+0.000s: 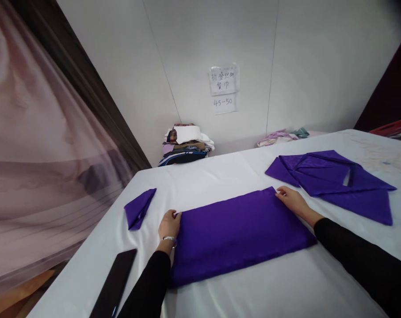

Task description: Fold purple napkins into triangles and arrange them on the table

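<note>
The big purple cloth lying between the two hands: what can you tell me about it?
The purple cloth is a smooth, slightly shiny fabric folded into a long flat rectangle. It lies on the white table, its long side running left to right. The left hand pinches its far left corner and the right hand pinches its far right corner. Nothing else touches it.

Both arms were stretched forward in black sleeves. The left hand [169,224] was set palm down, fingers pinched; a bracelet was worn at its wrist. The right hand [292,199] was likewise pinched.
</note>
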`<state>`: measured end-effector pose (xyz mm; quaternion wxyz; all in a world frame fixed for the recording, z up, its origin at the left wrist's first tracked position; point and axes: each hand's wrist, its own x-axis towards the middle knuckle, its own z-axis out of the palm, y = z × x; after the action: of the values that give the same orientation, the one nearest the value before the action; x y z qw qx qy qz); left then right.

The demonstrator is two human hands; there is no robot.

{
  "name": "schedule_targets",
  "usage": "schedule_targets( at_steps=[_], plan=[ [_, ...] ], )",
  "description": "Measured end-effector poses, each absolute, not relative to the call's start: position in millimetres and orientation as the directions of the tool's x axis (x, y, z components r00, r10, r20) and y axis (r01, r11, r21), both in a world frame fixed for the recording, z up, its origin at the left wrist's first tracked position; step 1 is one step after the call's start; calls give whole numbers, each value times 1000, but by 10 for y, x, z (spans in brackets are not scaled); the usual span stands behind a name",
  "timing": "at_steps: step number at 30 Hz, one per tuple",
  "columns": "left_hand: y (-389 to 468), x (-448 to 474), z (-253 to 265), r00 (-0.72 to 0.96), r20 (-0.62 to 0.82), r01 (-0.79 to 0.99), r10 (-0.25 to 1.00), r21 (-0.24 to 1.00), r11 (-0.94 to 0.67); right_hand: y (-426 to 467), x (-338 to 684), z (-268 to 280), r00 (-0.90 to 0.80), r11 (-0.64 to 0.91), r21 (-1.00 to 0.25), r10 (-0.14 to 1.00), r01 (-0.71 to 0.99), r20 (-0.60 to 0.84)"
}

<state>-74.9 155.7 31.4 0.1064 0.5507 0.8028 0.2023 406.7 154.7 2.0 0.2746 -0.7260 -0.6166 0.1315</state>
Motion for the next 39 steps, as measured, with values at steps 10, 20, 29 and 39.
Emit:
schedule_targets(
  at_steps=[10,20,29,39],
  plan=[
    [423,3,100,324,306,860,895,300,-414,161,2697,201,-648,630,-497,743,597,165],
    [22,-873,-48,239,181,959,954,107,-261,195,4048,4,-284,279,-347,958,896,36],
    [-128,-673,90,489,293,860,821,-7,-510,-50,3955,76,-439,462,-325,887,825,145],
    [362,-368,551,301,116,953,947,-60,-296,635,3860,216,-474,496,-37,847,867,239]
  ],
)
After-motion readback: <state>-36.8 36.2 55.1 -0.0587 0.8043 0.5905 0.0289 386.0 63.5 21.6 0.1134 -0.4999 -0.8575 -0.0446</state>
